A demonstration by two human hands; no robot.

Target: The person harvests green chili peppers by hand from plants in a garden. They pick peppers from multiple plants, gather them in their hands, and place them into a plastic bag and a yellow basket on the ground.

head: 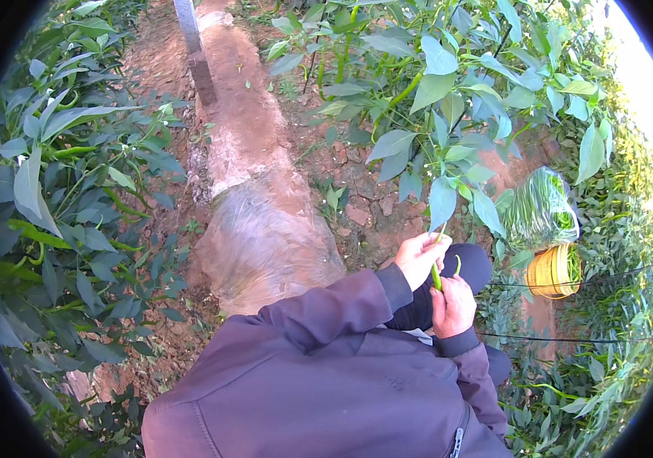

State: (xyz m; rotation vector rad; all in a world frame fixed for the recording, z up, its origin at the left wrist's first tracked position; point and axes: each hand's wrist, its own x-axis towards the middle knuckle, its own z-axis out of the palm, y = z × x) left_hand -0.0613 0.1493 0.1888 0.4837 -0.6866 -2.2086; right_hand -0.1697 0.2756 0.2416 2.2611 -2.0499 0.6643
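Both my hands are close together above my dark-trousered knee. My left hand [419, 259] has its thumb and fingertips closed on the upper, stem end of a green chili pepper [436, 277]. Just below it, my right hand [454, 306] grips the lower part of that pepper, and the curved end of another green pepper [457, 265] rises from its fingers. Leaves of a pepper plant [442, 200] hang just beyond my left fingertips. To the right stands a yellow bucket [548, 272] holding green peppers, beside a clear plastic bag [541, 209] full of green peppers.
Pepper plants [68, 229] line the left side, and more foliage fills the right. Plastic film [269, 240] covers part of the reddish soil. A grey post [192, 46] stands at the top. Two thin dark lines [567, 339] cross the plants at right.
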